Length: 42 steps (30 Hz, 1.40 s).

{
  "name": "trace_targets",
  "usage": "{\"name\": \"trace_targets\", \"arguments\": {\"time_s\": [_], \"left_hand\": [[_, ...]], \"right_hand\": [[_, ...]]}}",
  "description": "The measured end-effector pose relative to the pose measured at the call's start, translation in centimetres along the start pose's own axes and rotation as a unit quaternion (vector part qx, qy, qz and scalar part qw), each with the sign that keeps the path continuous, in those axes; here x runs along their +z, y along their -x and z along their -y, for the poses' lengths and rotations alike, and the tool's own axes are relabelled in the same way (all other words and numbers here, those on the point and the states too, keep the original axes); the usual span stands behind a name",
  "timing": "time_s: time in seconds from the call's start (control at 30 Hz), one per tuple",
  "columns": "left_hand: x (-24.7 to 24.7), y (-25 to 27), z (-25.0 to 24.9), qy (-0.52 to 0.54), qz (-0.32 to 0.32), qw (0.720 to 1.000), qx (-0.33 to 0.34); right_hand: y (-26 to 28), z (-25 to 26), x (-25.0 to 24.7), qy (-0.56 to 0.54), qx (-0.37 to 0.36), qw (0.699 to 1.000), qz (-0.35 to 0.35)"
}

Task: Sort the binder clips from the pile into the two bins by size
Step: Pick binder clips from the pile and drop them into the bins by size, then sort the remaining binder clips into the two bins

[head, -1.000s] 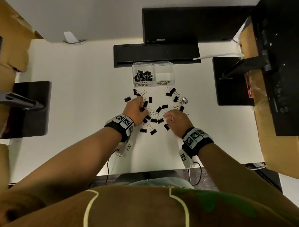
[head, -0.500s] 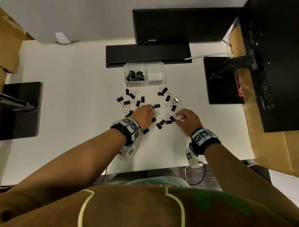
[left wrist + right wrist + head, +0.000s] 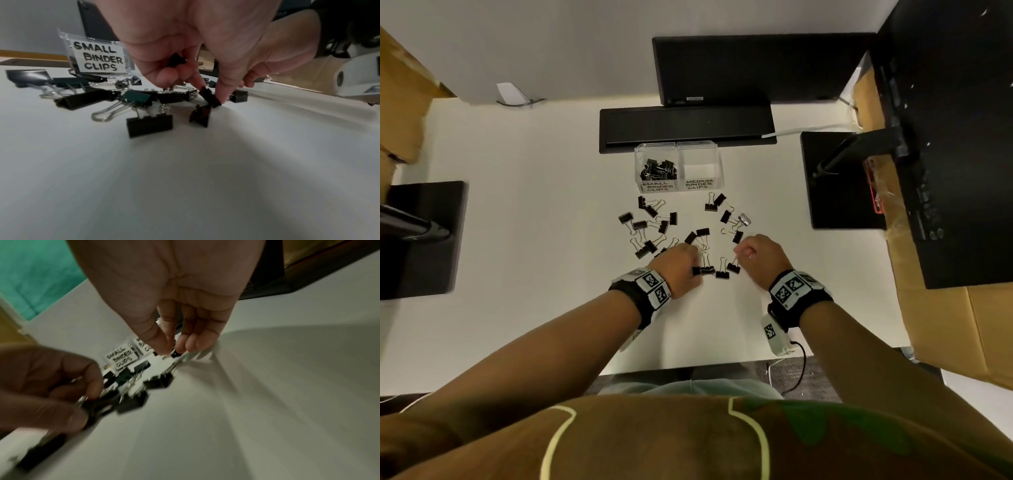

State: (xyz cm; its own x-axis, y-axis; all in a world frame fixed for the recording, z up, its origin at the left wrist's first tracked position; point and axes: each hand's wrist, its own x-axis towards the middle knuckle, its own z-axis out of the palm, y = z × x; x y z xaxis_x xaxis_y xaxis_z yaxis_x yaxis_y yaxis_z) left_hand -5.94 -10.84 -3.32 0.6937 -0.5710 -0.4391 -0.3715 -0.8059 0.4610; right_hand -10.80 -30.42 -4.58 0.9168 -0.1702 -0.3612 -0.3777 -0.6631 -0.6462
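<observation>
Black binder clips (image 3: 654,226) lie scattered on the white table (image 3: 534,240) in front of two clear bins. The small-clips bin (image 3: 655,169) holds several clips; the medium-clips bin (image 3: 700,168) looks empty. My left hand (image 3: 697,269) is at the pile's near edge. In the left wrist view it (image 3: 209,93) pinches a small clip (image 3: 211,99) between thumb and forefinger on the table, with another clip (image 3: 176,60) tucked in its curled fingers. My right hand (image 3: 738,250) is just to the right, fingertips (image 3: 197,342) pinching a small black clip (image 3: 175,354).
A black keyboard (image 3: 685,128) and monitor (image 3: 756,68) stand behind the bins. Black stand bases sit at the left (image 3: 421,240) and right (image 3: 839,181). Cardboard boxes (image 3: 945,325) flank the table. The near table edge (image 3: 688,366) is close to my body.
My left hand has drawn back from the far side of the pile to its near edge. My right hand has shifted a little to the right. The head camera moved slightly.
</observation>
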Motion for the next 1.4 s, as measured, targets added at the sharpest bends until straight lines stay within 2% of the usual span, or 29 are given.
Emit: {"name": "trace_targets", "arguments": {"time_s": [0.13,0.33,0.5,0.63,0.73,0.87,0.97,1.1,1.17,1.27,1.33,1.4], "left_hand": [[-0.3,0.2,0.6,0.030,-0.015,0.999,-0.025],[-1.9,0.6,2.1,0.065,-0.047,0.996,-0.038],[-5.4,-0.2,3.1,0.140,-0.143,0.974,-0.106],[-9.3,-2.0,3.7,0.140,-0.221,0.957,-0.126],[-12.0,-4.3,4.3,0.135,-0.247,0.950,-0.135],[-13.7,-7.2,5.1,0.133,-0.219,0.957,-0.139],[-13.7,-8.0,5.3,0.120,-0.190,0.967,-0.119],[-13.4,-7.5,6.0,0.119,-0.206,0.966,-0.101],[-13.3,-6.6,6.8,0.128,-0.245,0.954,-0.112],[-12.2,-4.9,8.9,0.142,-0.270,0.936,-0.178],[-10.7,-3.7,10.2,0.139,-0.245,0.938,-0.202],[-8.8,-2.8,10.8,0.115,-0.199,0.957,-0.178]], "right_hand": [[-2.2,0.7,-1.8,-0.010,0.030,0.998,-0.056],[-5.1,1.6,-0.9,0.027,0.030,0.999,-0.022],[-5.5,2.5,0.8,0.043,-0.008,0.999,-0.011],[-4.9,2.9,1.7,0.036,-0.041,0.998,0.019],[-4.7,3.3,1.5,0.050,-0.053,0.996,0.048],[-4.8,3.7,0.8,0.056,-0.052,0.995,0.064],[-5.5,4.2,0.1,0.059,-0.060,0.995,0.044],[-6.6,5.8,-0.1,0.057,-0.090,0.994,0.021],[-6.9,7.1,0.6,0.071,-0.108,0.991,0.038],[-7.0,9.1,2.5,0.105,-0.144,0.979,0.100],[-7.0,10.4,4.0,0.111,-0.165,0.972,0.122],[-7.4,11.6,5.3,0.117,-0.168,0.971,0.126]]}}
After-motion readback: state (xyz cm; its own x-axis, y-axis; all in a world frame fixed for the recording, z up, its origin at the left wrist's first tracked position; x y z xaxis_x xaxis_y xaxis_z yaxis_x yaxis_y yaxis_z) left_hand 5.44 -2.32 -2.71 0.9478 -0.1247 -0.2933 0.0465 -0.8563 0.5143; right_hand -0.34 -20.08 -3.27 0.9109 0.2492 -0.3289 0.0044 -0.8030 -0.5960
